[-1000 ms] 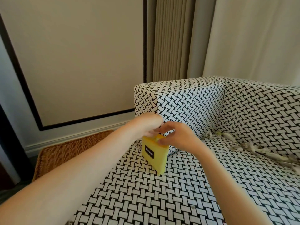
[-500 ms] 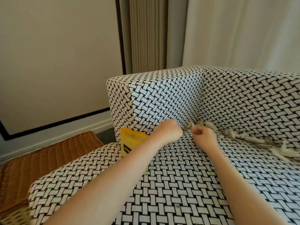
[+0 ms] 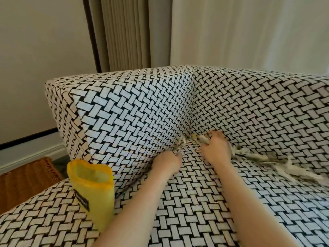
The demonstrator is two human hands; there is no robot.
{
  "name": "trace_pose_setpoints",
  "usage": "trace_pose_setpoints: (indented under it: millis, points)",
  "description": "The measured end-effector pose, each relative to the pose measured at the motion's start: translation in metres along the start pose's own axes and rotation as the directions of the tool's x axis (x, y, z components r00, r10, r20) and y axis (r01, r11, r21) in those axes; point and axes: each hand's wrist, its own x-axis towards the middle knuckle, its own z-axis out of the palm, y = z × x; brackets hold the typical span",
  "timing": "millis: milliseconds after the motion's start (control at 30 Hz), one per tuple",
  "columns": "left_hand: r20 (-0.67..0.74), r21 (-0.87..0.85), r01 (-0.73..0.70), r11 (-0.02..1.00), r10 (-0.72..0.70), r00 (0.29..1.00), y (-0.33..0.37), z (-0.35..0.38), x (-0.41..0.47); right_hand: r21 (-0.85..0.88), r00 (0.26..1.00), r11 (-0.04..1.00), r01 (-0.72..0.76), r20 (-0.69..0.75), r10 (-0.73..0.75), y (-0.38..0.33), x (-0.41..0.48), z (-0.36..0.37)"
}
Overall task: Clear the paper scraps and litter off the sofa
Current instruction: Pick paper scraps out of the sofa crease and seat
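Torn pale paper scraps (image 3: 249, 155) lie along the crease between the seat and backrest of the black-and-white woven sofa (image 3: 133, 113), with more bunched in the corner (image 3: 184, 140). My right hand (image 3: 214, 148) is at that corner, fingers curled round a clump of scraps. My left hand (image 3: 168, 162) sits at the foot of the armrest with its fingers curled, and I see nothing in it. A yellow bag (image 3: 92, 189) stands open on the seat to the left, and neither hand touches it.
A wicker basket or stool (image 3: 26, 177) stands on the floor left of the sofa. Behind the sofa hang pale curtains (image 3: 249, 32) beside a wall panel with a dark frame. The scrap trail runs off to the right along the crease.
Both hands let go of the yellow bag, which now stands by itself on the seat. They moved forward to the sofa corner, and my right hand closed on scraps.
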Motion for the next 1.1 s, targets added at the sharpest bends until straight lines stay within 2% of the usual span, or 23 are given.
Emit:
trace_pose_setpoints:
  millis: [200,333,433,567,667,800,900,967,1100]
  points:
    - [0.109,-0.248,0.031,0.968,-0.004,0.994,0.013,-0.001,0.039,-0.038,0.982,0.996,-0.084,0.166,0.089,0.005,0.027,0.0]
    - [0.166,-0.33,0.033,0.944,0.023,0.986,0.021,0.003,0.06,-0.104,0.955,0.99,-0.091,0.271,0.116,-0.002,0.041,0.008]
    - [0.164,-0.354,-0.003,0.935,0.065,0.984,0.026,0.006,0.071,-0.098,0.945,0.989,-0.112,0.296,0.136,-0.002,0.053,0.016]
    - [0.114,-0.386,-0.089,0.918,0.143,0.983,0.022,0.01,0.077,-0.114,0.937,0.991,-0.064,0.334,0.099,0.001,0.066,0.02]
    - [0.082,-0.374,-0.154,0.914,0.198,0.977,0.018,0.012,0.079,-0.09,0.957,0.996,-0.008,0.289,0.034,0.008,0.07,0.023]
    - [0.085,-0.324,-0.145,0.935,0.181,0.98,0.018,0.016,0.085,-0.029,0.978,1.0,-0.003,0.209,0.009,0.011,0.069,0.028]
    - [0.076,-0.309,-0.175,0.935,0.208,0.975,0.017,0.017,0.088,-0.077,0.984,0.997,0.016,0.18,-0.002,0.012,0.07,0.03]
    - [0.065,-0.298,-0.192,0.935,0.22,0.973,0.016,0.018,0.089,-0.026,0.988,0.998,0.055,0.148,-0.05,0.009,0.07,0.029]
    - [0.059,-0.285,-0.201,0.937,0.226,0.972,0.018,0.018,0.09,0.024,0.979,0.995,0.101,0.177,-0.104,-0.004,0.067,0.032]
